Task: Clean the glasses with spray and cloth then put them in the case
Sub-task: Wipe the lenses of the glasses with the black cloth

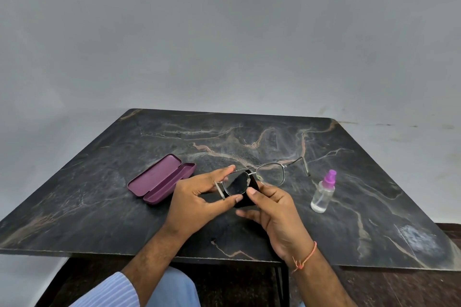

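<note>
Person, seen from own head: two bare forearms and two hands, no gloves, no rings visible. Left hand (197, 204): bare wrist; left sleeve (109, 291) of light blue cloth with fine pale stripes, pushed up the forearm. Right hand (277, 214): thin orange-red thread bracelet (305, 258) tied round the wrist, knotted ends hanging loose; no sleeve in view. Lap: light blue garment (174, 286), plain.

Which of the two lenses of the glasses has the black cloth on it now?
The lens by the left hand; the right hand presses the black cloth there. The other lens is bare.
</note>
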